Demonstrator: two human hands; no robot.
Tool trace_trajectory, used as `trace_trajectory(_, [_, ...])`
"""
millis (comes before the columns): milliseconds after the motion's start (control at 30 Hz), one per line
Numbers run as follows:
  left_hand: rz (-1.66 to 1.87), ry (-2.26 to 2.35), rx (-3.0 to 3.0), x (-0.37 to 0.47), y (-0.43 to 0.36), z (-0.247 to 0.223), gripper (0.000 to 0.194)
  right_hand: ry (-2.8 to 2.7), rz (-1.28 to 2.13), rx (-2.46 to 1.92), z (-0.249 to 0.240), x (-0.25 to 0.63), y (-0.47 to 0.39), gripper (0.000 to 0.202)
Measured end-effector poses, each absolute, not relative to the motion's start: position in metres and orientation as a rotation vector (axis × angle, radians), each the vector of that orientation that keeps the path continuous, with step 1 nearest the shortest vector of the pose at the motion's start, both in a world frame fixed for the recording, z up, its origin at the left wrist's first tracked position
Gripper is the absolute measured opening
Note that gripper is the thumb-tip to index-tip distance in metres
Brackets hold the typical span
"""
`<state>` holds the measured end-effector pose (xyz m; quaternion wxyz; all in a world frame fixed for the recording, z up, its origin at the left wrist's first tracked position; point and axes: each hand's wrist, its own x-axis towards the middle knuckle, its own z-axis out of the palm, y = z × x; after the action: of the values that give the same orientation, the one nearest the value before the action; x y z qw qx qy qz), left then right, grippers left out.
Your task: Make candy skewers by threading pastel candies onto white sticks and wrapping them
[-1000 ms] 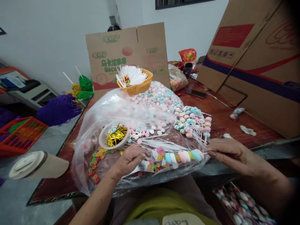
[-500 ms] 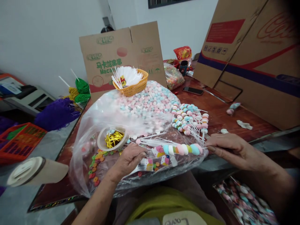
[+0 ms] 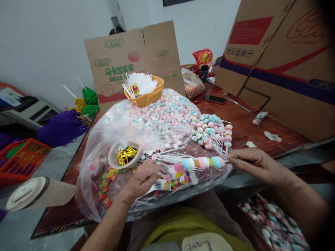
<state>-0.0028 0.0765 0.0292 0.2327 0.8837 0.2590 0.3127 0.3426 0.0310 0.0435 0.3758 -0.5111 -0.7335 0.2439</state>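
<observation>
This looks like a small packing workshop: 2 cardboard boxes (image 3: pixel 277 75), bulk sweets (image 3: pixel 163 116) and a basket (image 3: pixel 148 99) of sticks (image 3: pixel 145 83).

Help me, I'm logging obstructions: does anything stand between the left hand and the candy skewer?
Yes: a printed wrapper, seemingly pinched by the left hand, lies between it and the candy skewer, whose stick the right hand holds.

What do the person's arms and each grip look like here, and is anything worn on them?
The left grip and right grip are bare human hands, without gloves. No watch or bracelet shows. The left forearm has no sleeve as far as it shows; the right forearm is uncovered too, until the dark picture edge hides the rest.
</observation>
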Motion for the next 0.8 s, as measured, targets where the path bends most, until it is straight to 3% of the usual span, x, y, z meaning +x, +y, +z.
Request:
trace_trajectory(100, [0.846,0.75,2.414,-0.004,0.077,0.028,0.027,-2.088,0.703,-1.194,0.041,0.346,0.033,0.026])
trace_trajectory(433, [0.816,0.871,2.654,0.001,0.078,0.023,0.022,-2.246,0.325,-1.123,0.05,0.336,0.025,0.013])
trace_trajectory(600, [0.757,1.049,2.719,0.0,0.077,0.018,0.027,-2.383,0.079,-1.05,0.063,0.33,0.014,0.014])
trace_trajectory(800, [0.651,1.073,2.696,-0.002,0.073,0.019,0.03,-2.408,0.124,-1.017,0.073,0.328,0.006,0.018])
